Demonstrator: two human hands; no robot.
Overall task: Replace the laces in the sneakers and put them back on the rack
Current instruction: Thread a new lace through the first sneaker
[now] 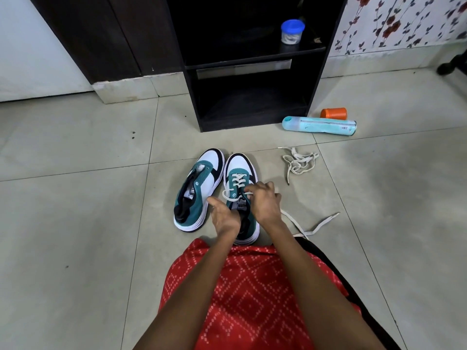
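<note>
On the tiled floor (75,223), 2 sneakers (199,188); right hand (265,202) pinches 1 lace (238,181); left hand (225,217), grip unclear.

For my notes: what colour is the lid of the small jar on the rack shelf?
The lid is blue; head view.

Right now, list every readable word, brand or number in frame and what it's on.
"PUMA": tongue label of the half-laced sneaker, whose lace the right hand pinches.
Unlaced sneaker: its tongue patch shows a similar mark, too blurred to read.
Sticker on the teal bottle: too small to read.
Nothing else legible.
</note>
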